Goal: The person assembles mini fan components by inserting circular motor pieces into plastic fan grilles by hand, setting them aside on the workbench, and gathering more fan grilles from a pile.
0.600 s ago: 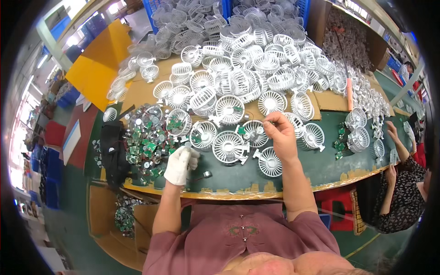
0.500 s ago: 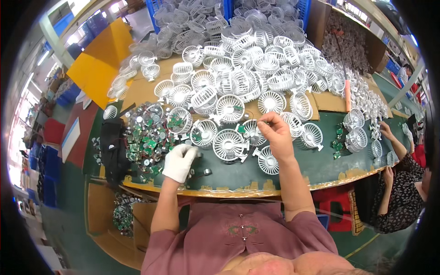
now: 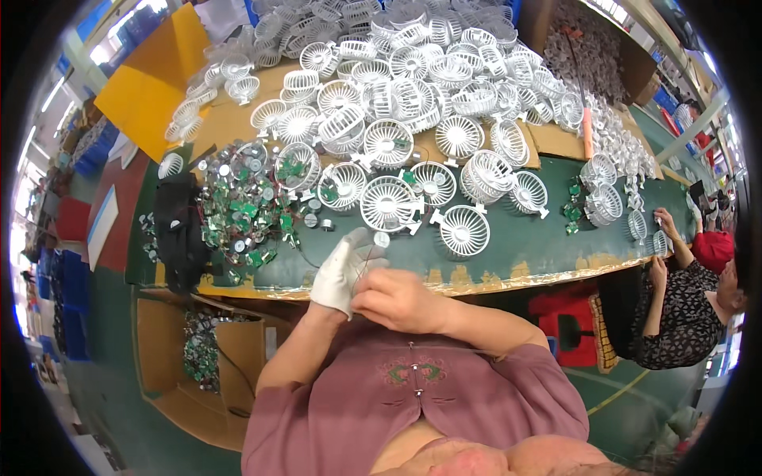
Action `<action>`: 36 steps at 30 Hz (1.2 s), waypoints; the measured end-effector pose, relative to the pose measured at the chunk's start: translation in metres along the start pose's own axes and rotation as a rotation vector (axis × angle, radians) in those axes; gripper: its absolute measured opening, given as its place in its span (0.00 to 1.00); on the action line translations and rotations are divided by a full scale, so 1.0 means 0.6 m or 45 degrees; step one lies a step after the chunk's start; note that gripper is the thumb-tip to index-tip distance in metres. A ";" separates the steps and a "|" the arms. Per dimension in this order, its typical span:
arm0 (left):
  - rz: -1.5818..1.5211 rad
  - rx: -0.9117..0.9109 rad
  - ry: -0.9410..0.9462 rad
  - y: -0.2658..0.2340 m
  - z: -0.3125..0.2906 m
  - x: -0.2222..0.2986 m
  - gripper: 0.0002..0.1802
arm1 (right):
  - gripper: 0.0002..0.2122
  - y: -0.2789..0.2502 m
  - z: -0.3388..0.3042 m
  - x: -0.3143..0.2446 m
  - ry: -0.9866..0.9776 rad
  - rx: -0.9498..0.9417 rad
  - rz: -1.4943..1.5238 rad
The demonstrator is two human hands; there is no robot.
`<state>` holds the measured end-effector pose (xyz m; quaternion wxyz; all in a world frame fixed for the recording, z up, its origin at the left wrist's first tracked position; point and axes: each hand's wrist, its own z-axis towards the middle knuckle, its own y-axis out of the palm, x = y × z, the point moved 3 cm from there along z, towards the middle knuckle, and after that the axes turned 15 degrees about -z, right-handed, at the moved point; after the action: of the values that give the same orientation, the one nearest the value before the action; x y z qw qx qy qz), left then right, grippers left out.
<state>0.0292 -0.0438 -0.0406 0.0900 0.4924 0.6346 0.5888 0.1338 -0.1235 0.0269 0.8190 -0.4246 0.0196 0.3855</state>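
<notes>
My left hand (image 3: 340, 274), in a white glove, is in front of the table's near edge, its fingers closed around a small round silver motor (image 3: 382, 239) with thin wires. Beside it my bare right hand (image 3: 397, 300) is closed in a pinch at the wires hanging from the motor; its fingertips are partly hidden. Beyond the hands lie white fan cages (image 3: 387, 204), some with a motor or green circuit board inside. To their left spreads a heap of silver motors and green boards (image 3: 246, 208).
A large mound of white cages (image 3: 413, 95) covers cardboard at the back. A black bag (image 3: 178, 230) lies at the table's left end. An open cardboard box (image 3: 163, 357) with boards stands below. At the right, a person in a patterned top (image 3: 679, 317) handles cages.
My right hand has come back from the cages toward my body and met my left hand. The left hand has moved right from beside the heap, now with a motor visible in it.
</notes>
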 end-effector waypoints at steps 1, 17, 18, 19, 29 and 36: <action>-0.087 0.100 0.033 -0.003 -0.001 -0.004 0.30 | 0.07 0.003 -0.006 -0.007 -0.004 -0.014 -0.004; 0.205 0.084 -0.055 0.038 -0.033 -0.001 0.21 | 0.11 -0.060 -0.047 0.287 0.789 -0.171 -0.630; 0.227 0.065 -0.068 0.036 -0.035 0.000 0.21 | 0.11 -0.063 -0.040 0.297 0.789 -0.169 -0.627; 0.246 0.043 -0.081 0.035 -0.036 0.000 0.21 | 0.10 -0.072 -0.036 0.311 0.924 -0.064 -0.372; 0.242 0.070 -0.106 0.029 -0.038 -0.011 0.21 | 0.07 -0.155 0.056 0.262 0.966 0.303 0.462; 0.516 -0.015 -0.198 0.029 -0.047 -0.022 0.20 | 0.07 -0.100 0.107 0.218 0.826 0.072 0.587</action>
<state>0.0249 -0.0753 -0.0240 0.0213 0.6532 0.5105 0.5588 0.2455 -0.0182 0.0619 0.6737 -0.4859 0.3827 0.4044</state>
